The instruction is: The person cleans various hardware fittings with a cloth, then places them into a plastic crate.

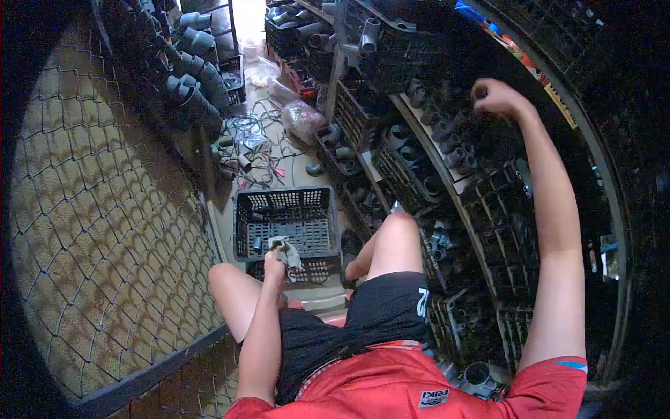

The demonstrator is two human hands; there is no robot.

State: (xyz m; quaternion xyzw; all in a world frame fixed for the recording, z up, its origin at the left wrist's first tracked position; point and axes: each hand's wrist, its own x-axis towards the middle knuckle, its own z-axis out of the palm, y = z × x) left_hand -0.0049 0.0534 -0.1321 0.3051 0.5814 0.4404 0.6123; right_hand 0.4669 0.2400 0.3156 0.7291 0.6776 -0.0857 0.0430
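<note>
My left hand (274, 265) is closed around a crumpled whitish rag (289, 253), above the near side of a black plastic crate (333, 227). Inside that crate lies a small grey pipe fitting (257, 244), with a few darker pieces toward its far wall. My right hand (504, 101) is raised at the right, in front of the shelves. Its fingers curl around a small dark pipe fitting (481, 92) with a round end; the hand covers most of it. Just left of this hand, a row of grey pipe fittings (457, 155) sits on a shelf.
Shelves with black crates (405, 171) full of fittings line the right side. A wire mesh fence (112, 209) runs along the left. Large grey pipe fittings (197, 42) are stacked at the upper left. Plastic bags (301, 120) and tangled cords (262, 157) cover the floor beyond the crate.
</note>
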